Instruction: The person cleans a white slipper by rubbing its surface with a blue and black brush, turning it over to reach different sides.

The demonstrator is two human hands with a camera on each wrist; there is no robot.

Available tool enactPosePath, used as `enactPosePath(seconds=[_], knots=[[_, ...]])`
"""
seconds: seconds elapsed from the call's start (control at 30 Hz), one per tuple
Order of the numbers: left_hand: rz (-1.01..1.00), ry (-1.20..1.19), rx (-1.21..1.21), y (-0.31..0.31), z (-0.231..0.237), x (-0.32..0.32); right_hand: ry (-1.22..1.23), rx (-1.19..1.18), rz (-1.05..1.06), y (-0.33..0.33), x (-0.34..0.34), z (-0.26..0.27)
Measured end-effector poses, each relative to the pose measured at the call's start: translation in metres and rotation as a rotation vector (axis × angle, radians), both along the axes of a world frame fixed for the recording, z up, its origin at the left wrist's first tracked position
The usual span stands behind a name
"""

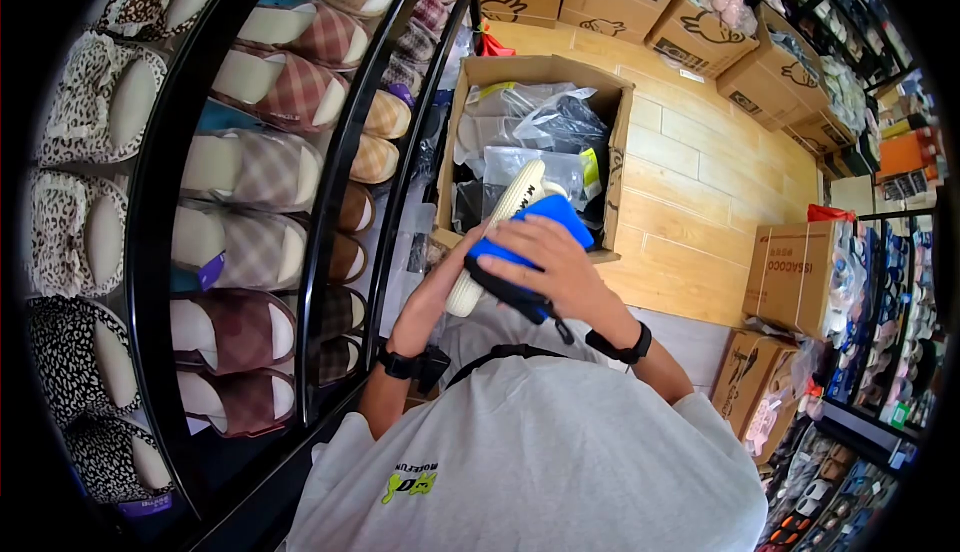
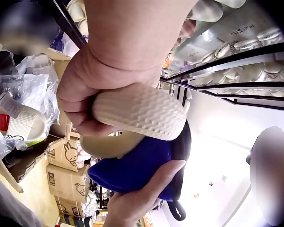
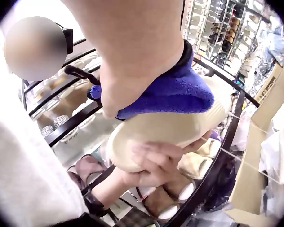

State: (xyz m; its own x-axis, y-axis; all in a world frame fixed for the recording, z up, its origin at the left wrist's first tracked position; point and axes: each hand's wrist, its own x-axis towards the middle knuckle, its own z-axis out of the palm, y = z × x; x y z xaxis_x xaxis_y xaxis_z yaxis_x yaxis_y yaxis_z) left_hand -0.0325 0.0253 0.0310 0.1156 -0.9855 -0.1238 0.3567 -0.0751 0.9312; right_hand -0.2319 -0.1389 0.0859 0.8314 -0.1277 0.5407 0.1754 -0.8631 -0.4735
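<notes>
My left hand grips a cream slipper by its side, above the lap. Its bumpy sole faces the left wrist camera, and dark lettering runs along its side in the head view. My right hand holds a blue plush cleaning pad with a black edge and a hanging loop. The pad lies against the slipper's upper side, with my right thumb along it. In the right wrist view, the left fingers wrap the slipper under the pad.
An open cardboard box of plastic-bagged goods stands just ahead. Racks of plaid and leopard-print slippers rise close on the left. More cartons line the far side and the right, where shoe shelves stand too.
</notes>
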Motion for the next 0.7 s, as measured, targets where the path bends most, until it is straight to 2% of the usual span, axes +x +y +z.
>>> enactPosePath(seconds=[0.03, 0.07, 0.13, 0.17, 0.2, 0.27, 0.3, 0.33, 0.4, 0.43, 0.47, 0.5, 0.6, 0.63, 0.67, 0.7], knots=[[0.024, 0.116, 0.005, 0.009, -0.002, -0.003, -0.004, 0.012, -0.075, -0.005, -0.001, 0.002], [0.025, 0.116, 0.004, 0.014, -0.032, 0.006, -0.01, 0.023, -0.149, -0.009, -0.002, 0.004], [-0.299, 0.636, 0.004, 0.024, -0.132, 0.033, -0.005, 0.036, -0.218, -0.012, 0.0, 0.005], [-0.513, 1.0, -0.149, 0.0, -0.14, 0.034, -0.021, 0.04, -0.277, -0.008, 0.002, 0.007], [-0.513, 1.0, -0.149, 0.009, -0.141, 0.032, -0.038, 0.043, -0.338, -0.005, 0.004, 0.01], [-0.098, 0.003, 0.104, 0.035, -0.131, 0.024, -0.064, 0.019, -0.241, 0.006, 0.004, 0.01], [0.053, -0.22, -0.041, 0.025, -0.025, -0.002, -0.034, -0.022, -0.17, 0.009, 0.003, 0.006], [0.053, -0.22, -0.041, 0.02, 0.001, -0.01, -0.004, -0.063, -0.099, 0.011, 0.002, 0.003], [0.161, -0.114, 0.0, 0.015, 0.021, -0.016, 0.053, -0.112, -0.084, 0.01, -0.001, 0.006], [0.157, -0.114, 0.002, 0.012, -0.008, -0.005, 0.029, -0.05, -0.094, 0.003, -0.001, 0.006], [-0.091, 0.452, 0.097, 0.005, -0.061, 0.013, 0.006, 0.012, -0.105, -0.002, -0.002, 0.007], [-0.342, 1.016, 0.191, -0.001, -0.09, 0.024, 0.001, 0.038, -0.185, -0.004, -0.003, 0.009], [-0.45, 1.004, 0.224, -0.023, -0.056, 0.017, -0.012, 0.087, -0.313, -0.002, -0.002, 0.01], [-0.564, 1.149, 0.028, -0.025, -0.07, 0.013, -0.012, 0.088, -0.313, 0.0, -0.002, 0.009], [-0.563, 1.149, 0.028, -0.017, -0.076, 0.012, -0.028, 0.051, -0.286, 0.003, -0.002, 0.008], [-0.295, 0.9, 0.106, 0.001, -0.08, 0.01, -0.042, 0.015, -0.26, 0.006, -0.003, 0.008]])
